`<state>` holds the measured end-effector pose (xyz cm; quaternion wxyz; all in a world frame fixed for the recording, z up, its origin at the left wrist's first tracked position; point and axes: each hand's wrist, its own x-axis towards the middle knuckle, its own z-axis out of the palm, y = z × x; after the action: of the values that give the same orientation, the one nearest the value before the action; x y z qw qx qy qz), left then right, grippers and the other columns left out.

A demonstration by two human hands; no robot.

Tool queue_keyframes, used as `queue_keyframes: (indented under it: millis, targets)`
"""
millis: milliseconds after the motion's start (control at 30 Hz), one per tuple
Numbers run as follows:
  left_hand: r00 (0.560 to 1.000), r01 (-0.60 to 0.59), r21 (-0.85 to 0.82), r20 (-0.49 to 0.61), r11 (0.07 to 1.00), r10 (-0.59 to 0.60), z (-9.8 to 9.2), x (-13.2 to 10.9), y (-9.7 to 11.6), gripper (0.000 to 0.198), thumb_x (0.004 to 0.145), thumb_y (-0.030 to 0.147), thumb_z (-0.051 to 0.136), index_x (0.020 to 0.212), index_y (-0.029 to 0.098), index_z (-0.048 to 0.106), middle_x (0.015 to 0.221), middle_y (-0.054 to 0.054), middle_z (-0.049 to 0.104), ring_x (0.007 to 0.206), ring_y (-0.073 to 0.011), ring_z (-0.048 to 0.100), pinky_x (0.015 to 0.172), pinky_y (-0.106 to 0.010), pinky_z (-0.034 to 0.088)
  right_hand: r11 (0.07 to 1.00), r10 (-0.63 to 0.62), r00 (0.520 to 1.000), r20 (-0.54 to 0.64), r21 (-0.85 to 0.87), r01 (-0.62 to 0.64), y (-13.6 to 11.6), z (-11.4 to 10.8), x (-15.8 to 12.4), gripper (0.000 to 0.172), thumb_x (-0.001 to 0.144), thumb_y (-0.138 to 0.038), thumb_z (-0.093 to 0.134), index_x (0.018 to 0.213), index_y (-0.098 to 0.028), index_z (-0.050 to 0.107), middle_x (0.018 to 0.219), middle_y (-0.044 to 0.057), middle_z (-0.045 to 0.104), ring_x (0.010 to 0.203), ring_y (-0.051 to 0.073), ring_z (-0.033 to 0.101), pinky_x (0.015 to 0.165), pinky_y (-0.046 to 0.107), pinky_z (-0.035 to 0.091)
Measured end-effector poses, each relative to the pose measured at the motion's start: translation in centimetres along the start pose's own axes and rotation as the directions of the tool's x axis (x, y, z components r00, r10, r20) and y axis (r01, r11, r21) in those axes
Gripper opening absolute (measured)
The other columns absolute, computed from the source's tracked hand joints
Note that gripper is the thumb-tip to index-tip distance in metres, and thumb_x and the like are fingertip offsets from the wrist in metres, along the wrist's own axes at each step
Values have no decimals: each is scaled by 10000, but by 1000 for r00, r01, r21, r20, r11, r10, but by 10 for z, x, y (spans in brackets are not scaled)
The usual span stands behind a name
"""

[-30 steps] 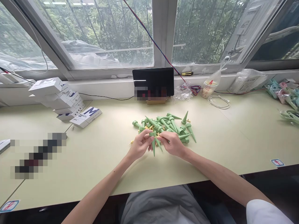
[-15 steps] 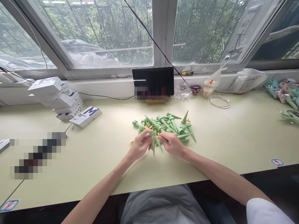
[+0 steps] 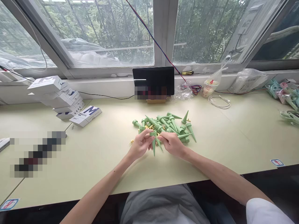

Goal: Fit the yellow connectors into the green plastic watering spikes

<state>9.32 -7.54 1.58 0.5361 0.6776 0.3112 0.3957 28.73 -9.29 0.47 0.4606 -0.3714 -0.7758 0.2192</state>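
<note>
My left hand (image 3: 140,144) is closed around the capped top of a green plastic watering spike (image 3: 153,147), whose point hangs downward. Close against it, my right hand (image 3: 172,142) is pinched; whatever its fingertips grip is hidden or too small to name. A second green spike tip (image 3: 159,144) slants down between the hands, and I cannot tell whether it is held or lies on the table. Just beyond my fingers is a loose pile of green spikes (image 3: 171,123) with ribbed caps, mixed with small yellow pieces (image 3: 131,142).
A dark-screened device (image 3: 153,77) stands by the window behind the pile. White boxes (image 3: 63,98) are stacked at left, with one box (image 3: 86,116) lying in front. At right are a bagged cup (image 3: 209,88), a coiled white cable (image 3: 219,102) and bagged coloured items (image 3: 283,93).
</note>
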Motion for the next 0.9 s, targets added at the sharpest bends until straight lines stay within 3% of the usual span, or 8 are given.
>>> queue_keyframes:
  millis: [233,367,500,633,900]
  targets:
    - [998,64,-121,3,991,-64,3,2,13,253,929,417,604,1025,197,526,643,25,614,493,-121,579,462,-234,450,1000,-12,997,-73,-20,10,-3,1,1,335,1030,-320,460,722,-198,509,627,-16,526,557,113,455,557,244,370]
    - [994,97,-161,-27,982,-103,4,3,16,269,927,431,606,1029,198,518,632,28,620,481,-116,575,455,-224,436,998,-25,983,-182,-67,13,-2,2,1,183,999,-322,537,884,-192,595,714,8,587,612,130,513,571,247,414]
    - [990,119,-250,-47,961,-134,2,4,10,255,935,426,598,1025,210,496,644,27,631,499,-113,567,454,-216,439,995,-71,983,-171,-84,58,-2,1,2,130,1006,-269,516,1052,-198,615,837,46,635,714,156,584,608,260,459]
    - [989,128,-287,-32,949,-144,0,5,7,250,934,409,607,1037,212,493,632,36,621,489,-98,539,452,-204,430,990,-127,981,-147,-84,116,-1,0,3,152,1017,-218,474,1004,-200,624,819,47,617,720,160,569,642,272,467]
    - [995,92,-203,-24,975,-99,1,2,9,288,923,433,613,1071,212,502,646,26,628,492,-119,575,450,-222,437,989,-135,980,-143,-81,124,-1,0,3,151,1013,-221,483,937,-199,612,757,36,604,665,155,537,615,265,442]
